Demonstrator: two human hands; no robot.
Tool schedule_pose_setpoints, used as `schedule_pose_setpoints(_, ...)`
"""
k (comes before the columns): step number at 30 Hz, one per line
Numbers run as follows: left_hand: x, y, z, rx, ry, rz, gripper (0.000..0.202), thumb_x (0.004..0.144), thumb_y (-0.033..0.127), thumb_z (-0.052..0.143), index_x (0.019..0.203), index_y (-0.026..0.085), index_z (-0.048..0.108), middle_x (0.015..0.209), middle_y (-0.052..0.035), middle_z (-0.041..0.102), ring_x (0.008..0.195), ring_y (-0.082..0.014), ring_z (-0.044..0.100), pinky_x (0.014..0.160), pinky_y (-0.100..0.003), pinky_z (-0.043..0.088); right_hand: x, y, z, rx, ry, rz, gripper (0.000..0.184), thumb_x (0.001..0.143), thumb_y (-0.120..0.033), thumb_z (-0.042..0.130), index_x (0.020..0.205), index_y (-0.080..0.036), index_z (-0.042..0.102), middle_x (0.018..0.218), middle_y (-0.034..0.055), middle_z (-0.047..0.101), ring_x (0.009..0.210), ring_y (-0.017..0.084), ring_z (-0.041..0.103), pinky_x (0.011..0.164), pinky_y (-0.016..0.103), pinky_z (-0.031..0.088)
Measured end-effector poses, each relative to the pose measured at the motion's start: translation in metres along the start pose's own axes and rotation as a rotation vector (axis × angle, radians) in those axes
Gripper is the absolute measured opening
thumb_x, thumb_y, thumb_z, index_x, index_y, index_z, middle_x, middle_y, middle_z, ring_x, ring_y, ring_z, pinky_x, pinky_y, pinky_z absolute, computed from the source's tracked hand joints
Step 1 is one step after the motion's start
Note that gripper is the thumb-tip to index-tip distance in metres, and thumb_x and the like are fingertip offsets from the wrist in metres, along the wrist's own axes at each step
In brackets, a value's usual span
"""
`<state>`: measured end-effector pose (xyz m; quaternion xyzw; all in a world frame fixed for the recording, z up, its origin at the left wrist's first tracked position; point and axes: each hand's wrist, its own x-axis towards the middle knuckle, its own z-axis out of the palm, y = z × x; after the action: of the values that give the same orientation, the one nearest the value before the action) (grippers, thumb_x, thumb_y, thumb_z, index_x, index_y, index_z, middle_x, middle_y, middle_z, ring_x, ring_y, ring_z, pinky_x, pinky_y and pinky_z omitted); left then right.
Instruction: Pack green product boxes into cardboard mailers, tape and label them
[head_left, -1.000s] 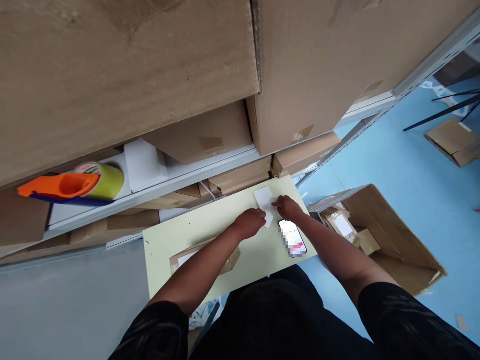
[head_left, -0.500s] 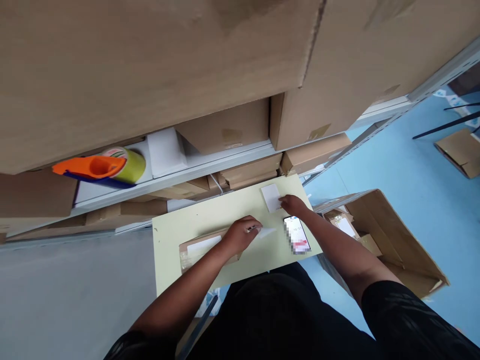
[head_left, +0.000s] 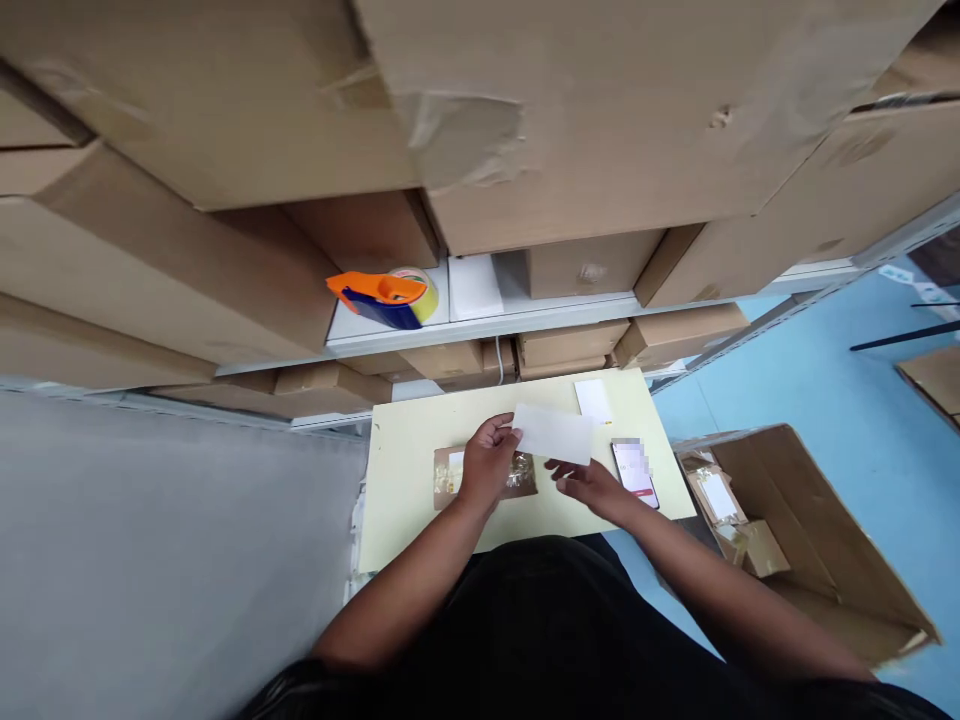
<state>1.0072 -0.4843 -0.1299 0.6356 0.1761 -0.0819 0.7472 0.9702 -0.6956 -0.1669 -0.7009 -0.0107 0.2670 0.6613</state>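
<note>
My left hand (head_left: 487, 462) pinches the left end of a white paper slip (head_left: 553, 434), which it holds up above the table. Just below the slip's lower right edge is my right hand (head_left: 589, 487), its fingers apart; whether they touch the paper I cannot tell. Under my left hand lies a small brown cardboard box (head_left: 519, 487) with shiny clear tape and a white patch, partly covered by the hand. More white paper (head_left: 593, 400) lies at the table's far right. A phone (head_left: 636, 474) with a lit screen rests near the right edge.
The pale yellow table (head_left: 405, 530) stands against a shelf (head_left: 540, 322) loaded with cardboard boxes. On the shelf sits an orange and blue tape dispenser (head_left: 386, 298). A large open carton (head_left: 825, 530) holding small packages stands to the right on the blue floor.
My view has shifted, moving the table rightward. The slip in my left hand is raised and faces me more fully. My right hand has left the far paper and come toward my left hand.
</note>
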Motion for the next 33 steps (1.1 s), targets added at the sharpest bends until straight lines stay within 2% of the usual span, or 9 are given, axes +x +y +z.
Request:
schedule_pose_setpoints(2, -0.014, 0.008, -0.015, -0.017, -0.027, 0.009, 0.050, 0.076, 0.044, 0.080, 0.116, 0.017, 0.068, 0.088, -0.0044, 0.074, 0.075, -0.0167, 0.068, 0.071, -0.029, 0.054, 0.000, -0.023, 0.046, 0.239, 0.039, -0.050, 0.046, 0.081, -0.056, 0.074, 0.108, -0.019, 0.072, 0.100, 0.0088, 0.073, 0.088, 0.023, 0.066, 0.080, 0.038, 0.054)
schedule_pose_setpoints(6, -0.045, 0.034, -0.052, -0.030, -0.181, 0.022, 0.047, 0.081, 0.042, 0.077, 0.118, 0.017, 0.067, 0.097, -0.0066, 0.075, 0.079, -0.0177, 0.069, 0.078, -0.033, 0.056, 0.007, -0.060, 0.118, 0.490, 0.411, -0.071, 0.037, 0.077, -0.051, 0.080, 0.091, -0.018, 0.071, 0.081, 0.0045, 0.072, 0.068, 0.018, 0.061, 0.069, 0.035, 0.053)
schedule_pose_setpoints(8, -0.057, 0.048, -0.074, -0.001, -0.272, 0.053, 0.042, 0.081, 0.040, 0.076, 0.115, 0.017, 0.069, 0.102, -0.0076, 0.075, 0.086, -0.0185, 0.068, 0.082, -0.033, 0.055, 0.008, -0.075, 0.140, 0.545, 0.498, -0.071, 0.035, 0.074, -0.047, 0.083, 0.088, -0.018, 0.070, 0.076, 0.0026, 0.070, 0.062, 0.017, 0.059, 0.065, 0.033, 0.052)
schedule_pose_setpoints(10, -0.066, 0.060, -0.095, 0.044, -0.347, 0.085, 0.034, 0.080, 0.039, 0.076, 0.107, 0.018, 0.070, 0.101, -0.0067, 0.074, 0.090, -0.0186, 0.067, 0.081, -0.031, 0.054, 0.004, -0.087, 0.155, 0.569, 0.515, -0.085, 0.034, 0.073, -0.045, 0.084, 0.086, -0.017, 0.070, 0.071, 0.0016, 0.069, 0.059, 0.016, 0.059, 0.062, 0.032, 0.051)
schedule_pose_setpoints(14, -0.076, 0.069, -0.124, 0.120, -0.439, 0.084, 0.023, 0.080, 0.039, 0.075, 0.087, 0.018, 0.068, 0.083, -0.0012, 0.069, 0.076, -0.0155, 0.062, 0.074, -0.030, 0.051, -0.008, -0.105, 0.179, 0.570, 0.517, -0.081, 0.031, 0.073, -0.044, 0.083, 0.076, -0.017, 0.068, 0.060, 0.0005, 0.064, 0.056, 0.016, 0.057, 0.060, 0.031, 0.049)
schedule_pose_setpoints(19, -0.086, 0.070, -0.132, 0.131, -0.499, 0.135, 0.018, 0.084, 0.034, 0.068, 0.078, 0.019, 0.063, 0.079, -0.0003, 0.069, 0.076, -0.0154, 0.062, 0.075, -0.029, 0.049, -0.018, -0.114, 0.196, 0.579, 0.484, -0.088, 0.030, 0.069, -0.040, 0.086, 0.077, -0.015, 0.071, 0.062, 0.0004, 0.065, 0.056, 0.015, 0.056, 0.058, 0.030, 0.046)
schedule_pose_setpoints(24, -0.089, 0.071, -0.136, 0.089, -0.574, 0.173, 0.015, 0.084, 0.032, 0.068, 0.079, 0.018, 0.066, 0.083, -0.0023, 0.070, 0.080, -0.0164, 0.062, 0.079, -0.031, 0.050, -0.028, -0.119, 0.194, 0.534, 0.427, -0.074, 0.027, 0.068, -0.038, 0.086, 0.074, -0.015, 0.072, 0.062, 0.0014, 0.067, 0.055, 0.014, 0.056, 0.057, 0.029, 0.047)
schedule_pose_setpoints(29, -0.078, 0.077, -0.137, -0.021, -0.411, 0.104, 0.019, 0.082, 0.035, 0.067, 0.082, 0.016, 0.070, 0.080, -0.0035, 0.068, 0.071, -0.0145, 0.059, 0.072, -0.029, 0.049, -0.034, -0.119, 0.183, 0.522, 0.372, -0.074, 0.027, 0.068, -0.032, 0.082, 0.088, -0.015, 0.075, 0.083, 0.0055, 0.074, 0.068, 0.018, 0.061, 0.056, 0.029, 0.050)
schedule_pose_setpoints(33, -0.076, 0.082, -0.132, 0.006, -0.377, 0.110, 0.017, 0.079, 0.033, 0.069, 0.077, 0.016, 0.070, 0.070, -0.0016, 0.065, 0.068, -0.0142, 0.057, 0.070, -0.029, 0.049, -0.037, -0.115, 0.175, 0.497, 0.338, -0.057, 0.028, 0.067, -0.029, 0.080, 0.091, -0.016, 0.076, 0.087, 0.0064, 0.075, 0.072, 0.019, 0.062, 0.054, 0.028, 0.051)
